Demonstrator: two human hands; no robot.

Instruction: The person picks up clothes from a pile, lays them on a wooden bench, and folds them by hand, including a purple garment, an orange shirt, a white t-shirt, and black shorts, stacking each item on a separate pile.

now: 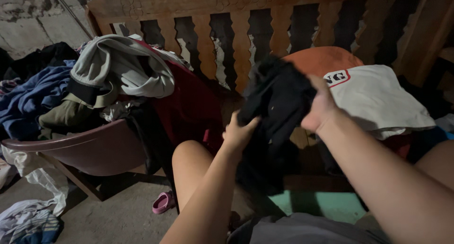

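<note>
Both hands lift black garment [274, 111]: left hand [239, 133] pinching hem at 7 o'clock, right hand [319, 106] clenched at 3; sorting step, next needs spreading

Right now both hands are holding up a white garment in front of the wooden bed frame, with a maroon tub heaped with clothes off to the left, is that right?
Not quite. The head view shows the garment is black, not white. The rest holds: the left hand and right hand grip it in front of the wooden bed frame, and the maroon tub heaped with clothes sits to the left.
</note>
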